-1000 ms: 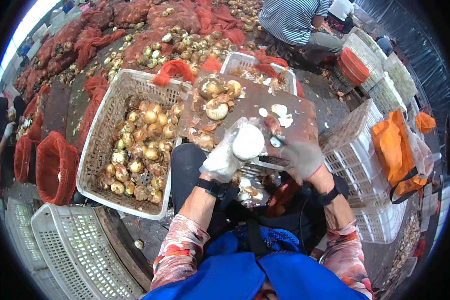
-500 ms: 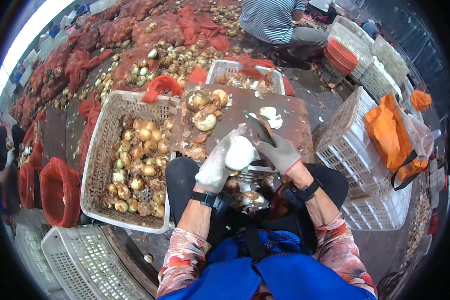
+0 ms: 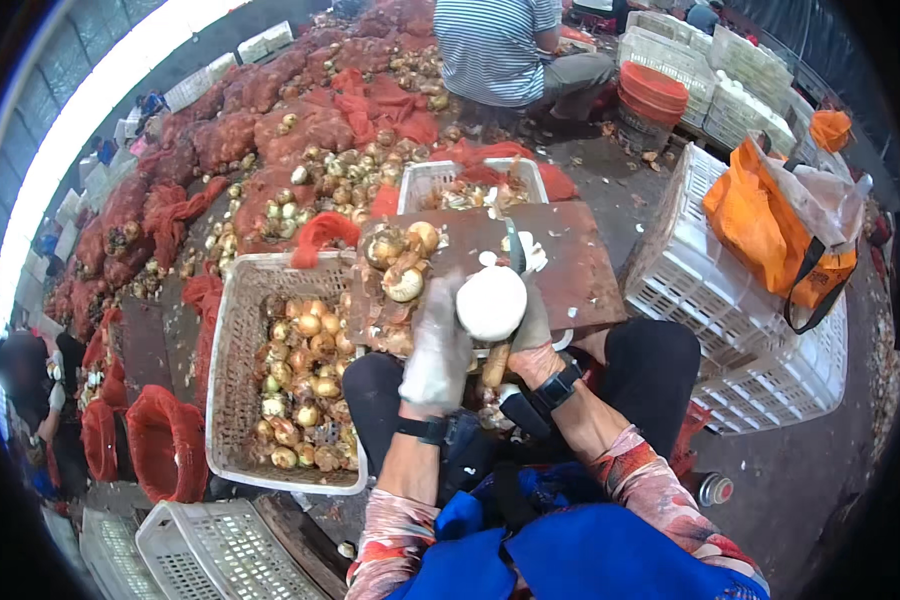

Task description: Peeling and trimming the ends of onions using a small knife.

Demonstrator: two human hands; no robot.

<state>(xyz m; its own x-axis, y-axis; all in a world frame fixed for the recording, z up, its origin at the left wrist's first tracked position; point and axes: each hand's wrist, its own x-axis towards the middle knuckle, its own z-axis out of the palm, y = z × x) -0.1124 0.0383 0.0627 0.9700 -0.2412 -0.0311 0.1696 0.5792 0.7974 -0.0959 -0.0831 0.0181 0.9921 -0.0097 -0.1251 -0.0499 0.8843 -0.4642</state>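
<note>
Hands (image 3: 436,350) beside peeled onion (image 3: 491,304), right fingers mostly hidden

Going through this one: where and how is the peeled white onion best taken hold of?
Probably around the widest part of the peeled white onion, coming from the left with a broad, curved hold: it looks round and smooth, with no handle. The left hand is on that side; the right hand flanks the other, where the knife blade shows just beyond.
</note>
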